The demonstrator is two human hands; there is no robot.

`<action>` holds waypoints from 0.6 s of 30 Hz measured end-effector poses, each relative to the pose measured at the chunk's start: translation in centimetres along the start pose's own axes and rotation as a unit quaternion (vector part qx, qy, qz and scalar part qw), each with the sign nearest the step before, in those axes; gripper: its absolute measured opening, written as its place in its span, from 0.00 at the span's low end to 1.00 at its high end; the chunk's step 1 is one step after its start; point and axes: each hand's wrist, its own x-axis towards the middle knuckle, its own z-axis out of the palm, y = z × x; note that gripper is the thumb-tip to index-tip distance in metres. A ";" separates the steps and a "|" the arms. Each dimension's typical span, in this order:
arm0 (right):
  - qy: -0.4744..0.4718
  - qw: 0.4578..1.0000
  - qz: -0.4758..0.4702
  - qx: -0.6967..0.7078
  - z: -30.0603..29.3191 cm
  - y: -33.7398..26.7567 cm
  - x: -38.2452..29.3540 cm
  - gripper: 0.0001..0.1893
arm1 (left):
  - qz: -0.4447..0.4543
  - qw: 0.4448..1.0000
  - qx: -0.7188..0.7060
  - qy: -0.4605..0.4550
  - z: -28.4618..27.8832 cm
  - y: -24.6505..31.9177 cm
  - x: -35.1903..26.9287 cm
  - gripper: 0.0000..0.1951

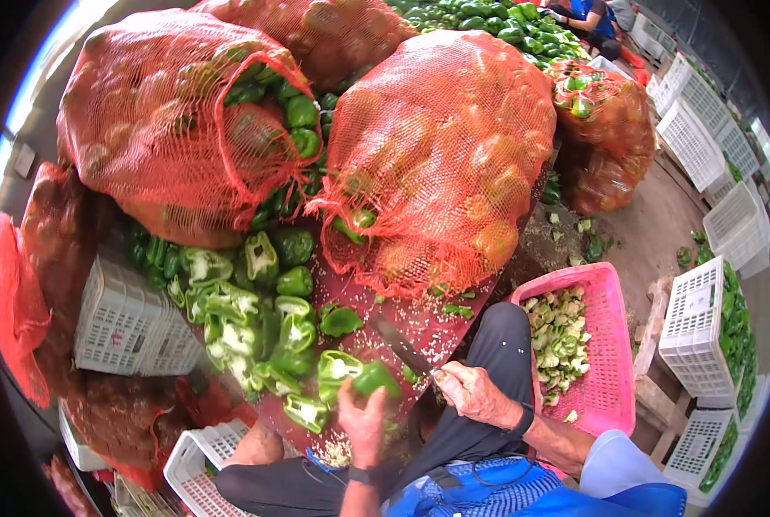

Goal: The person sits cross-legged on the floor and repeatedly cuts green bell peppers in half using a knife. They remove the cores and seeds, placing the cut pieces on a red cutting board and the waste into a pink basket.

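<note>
My left hand (363, 419) has its fingers on a green bell pepper (377, 380) low over the red work surface (385, 313). In my right hand (472, 391) is the handle of a knife (403, 346); its blade slants up and left, away from the pepper. Just left of the held pepper lies a cut pepper (337, 367) with its pale inside showing, and below that another cut piece (306, 413). A pile of halved peppers (233, 329) spreads left of my hands. Scattered seeds cover the surface around the blade.
Mesh sacks of peppers (443, 155) (146, 110) crowd the far side. By my right knee stands a pink basket (608, 349) holding cut-off pepper cores (559, 336). White crates (695, 333) (123, 316) stand on both sides. Another person (588, 22) sits at the far right.
</note>
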 end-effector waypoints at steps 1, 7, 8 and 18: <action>-0.004 0.999 -0.037 -0.031 0.2 -0.3 -0.2 0.08 | -0.010 0.999 0.049 -0.012 0.1 -0.8 -0.8 0.33; -0.064 0.997 0.040 -0.002 1.2 -2.3 -3.2 0.08 | 0.070 0.971 0.226 0.046 -1.5 -2.0 -1.4 0.29; -0.073 0.997 0.022 -0.032 1.3 -2.6 -3.6 0.08 | 0.035 0.985 0.166 0.041 -1.7 -2.0 -1.5 0.29; -0.067 0.996 0.060 0.000 2.6 -4.0 -4.5 0.07 | 0.104 0.974 0.196 0.039 -3.1 -3.6 -1.1 0.27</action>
